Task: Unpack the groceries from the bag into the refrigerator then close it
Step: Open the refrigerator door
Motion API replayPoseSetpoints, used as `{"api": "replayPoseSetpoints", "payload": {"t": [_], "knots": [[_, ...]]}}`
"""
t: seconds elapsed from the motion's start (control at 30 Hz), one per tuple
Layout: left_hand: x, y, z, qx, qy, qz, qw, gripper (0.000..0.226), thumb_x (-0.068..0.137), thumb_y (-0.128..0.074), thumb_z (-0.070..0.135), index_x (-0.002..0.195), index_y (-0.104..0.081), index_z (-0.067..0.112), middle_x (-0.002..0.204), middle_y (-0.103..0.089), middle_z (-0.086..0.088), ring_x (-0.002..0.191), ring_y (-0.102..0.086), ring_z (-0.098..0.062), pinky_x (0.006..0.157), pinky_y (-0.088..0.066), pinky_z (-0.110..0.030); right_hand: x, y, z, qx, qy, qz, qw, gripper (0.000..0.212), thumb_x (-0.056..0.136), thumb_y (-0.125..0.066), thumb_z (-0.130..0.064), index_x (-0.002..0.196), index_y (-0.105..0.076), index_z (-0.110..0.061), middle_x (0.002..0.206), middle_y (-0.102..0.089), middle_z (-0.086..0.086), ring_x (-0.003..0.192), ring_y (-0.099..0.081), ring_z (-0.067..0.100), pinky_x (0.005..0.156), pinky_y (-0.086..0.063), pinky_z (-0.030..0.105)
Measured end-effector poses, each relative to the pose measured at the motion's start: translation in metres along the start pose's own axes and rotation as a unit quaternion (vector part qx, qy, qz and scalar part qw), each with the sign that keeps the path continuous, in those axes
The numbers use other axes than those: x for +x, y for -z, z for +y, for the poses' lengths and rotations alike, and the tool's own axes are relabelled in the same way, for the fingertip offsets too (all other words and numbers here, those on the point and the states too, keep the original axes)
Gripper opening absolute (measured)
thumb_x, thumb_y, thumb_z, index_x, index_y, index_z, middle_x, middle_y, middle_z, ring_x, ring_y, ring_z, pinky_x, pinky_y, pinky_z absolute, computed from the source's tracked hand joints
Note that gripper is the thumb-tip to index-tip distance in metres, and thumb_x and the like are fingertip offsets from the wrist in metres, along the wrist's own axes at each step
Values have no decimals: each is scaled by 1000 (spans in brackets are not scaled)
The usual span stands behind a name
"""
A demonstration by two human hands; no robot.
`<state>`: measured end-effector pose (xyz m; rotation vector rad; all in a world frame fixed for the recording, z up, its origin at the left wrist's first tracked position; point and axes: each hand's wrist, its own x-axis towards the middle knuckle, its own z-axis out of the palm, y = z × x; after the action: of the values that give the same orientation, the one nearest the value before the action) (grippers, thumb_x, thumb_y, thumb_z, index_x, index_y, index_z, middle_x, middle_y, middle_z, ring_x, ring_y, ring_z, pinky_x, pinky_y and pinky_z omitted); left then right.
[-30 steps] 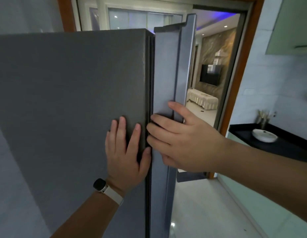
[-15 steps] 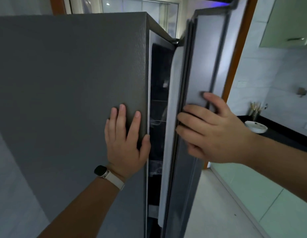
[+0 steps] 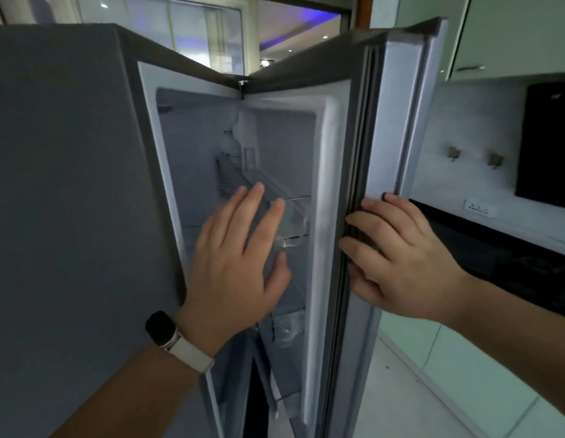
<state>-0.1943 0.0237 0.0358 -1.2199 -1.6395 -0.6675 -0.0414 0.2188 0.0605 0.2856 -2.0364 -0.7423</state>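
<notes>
- Kitchen walls fill the right of the frame: pale wall cabinets at upper right, a dark desk at mid right, green cupboard fronts below it.
- A grey refrigerator takes up the left half. Its door stands partly open, hinged at upper centre on the far side, with its free edge running upright just right of centre.
- The right grip is clenched on that free edge, fingers curled over the dark gasket and thumb on the outer face.
- The left grip, with a watch at its wrist, is released, fingers straight and spread in front of the opening. Whether it touches anything, I cannot tell.
- Inside, a clear door bin shows past the left fingertips, and what looks like a bottle stands further up and back.
- The grocery bag is nowhere in view, so nothing looks ready to load yet.
- What matters next: the opening lies left of the right grip and the hinge beyond it, so widening the gap likely means swinging the edge toward the right of the frame. The left grip is the nearer one to the shelves.
</notes>
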Motion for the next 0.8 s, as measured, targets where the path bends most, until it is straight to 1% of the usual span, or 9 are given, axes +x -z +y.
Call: {"api": "replayPoseSetpoints", "payload": {"t": [0.1,0.2,0.27,0.4,0.5,0.67,0.8], "knots": [[21,-22,1,-27,-4,-46,999,62,91,-60,29,148,-42,10,153,-40,-16,142,-37,-34,111,-37,-49,-21,-2,13,6,-35,-10,999,34,79,-65,-20,110,-68,-6,121,-61,21,122,-50,41,106,-36,59],[37,-49,10,-58,-12,-99,993,64,95,-52,39,152,-31,17,155,-39,-12,143,-35,-30,111,-36,-51,-41,-9,27,5,-57,-34,998,39,81,-63,-22,118,-61,-9,129,-58,23,127,-47,40,111,-31,58],[45,-67,20,-80,-13,-110,991,64,95,-51,40,151,-27,20,154,-40,-12,144,-35,-29,113,-35,-49,-55,-15,39,12,-73,-40,996,40,81,-61,-22,119,-61,-9,133,-56,22,130,-44,40,113,-29,56],[61,-102,49,-117,-2,-87,989,61,94,-53,37,147,-31,19,148,-45,-14,142,-36,-31,117,-30,-42,-83,-25,69,28,-100,-53,993,41,83,-59,-22,122,-64,-9,141,-51,20,135,-41,38,112,-32,54],[72,-132,74,-123,13,-58,991,58,91,-55,33,143,-36,17,144,-48,-15,140,-37,-31,118,-26,-38,-103,-35,89,36,-117,-71,990,43,82,-60,-23,123,-63,-11,144,-49,18,137,-38,39,113,-31,53],[97,-181,119,-133,54,-17,990,52,86,-56,28,135,-44,15,135,-53,-15,135,-42,-36,114,-32,-47,-132,-60,129,62,-152,-84,983,47,80,-58,-25,124,-63,-11,147,-46,17,140,-33,42,112,-32,54],[117,-216,143,-115,68,-24,991,52,86,-55,29,135,-44,16,135,-53,-13,136,-40,-33,114,-31,-43,-160,-87,169,73,-150,-85,982,49,79,-57,-24,126,-61,-11,148,-44,18,141,-32,40,114,-30,51]]}}
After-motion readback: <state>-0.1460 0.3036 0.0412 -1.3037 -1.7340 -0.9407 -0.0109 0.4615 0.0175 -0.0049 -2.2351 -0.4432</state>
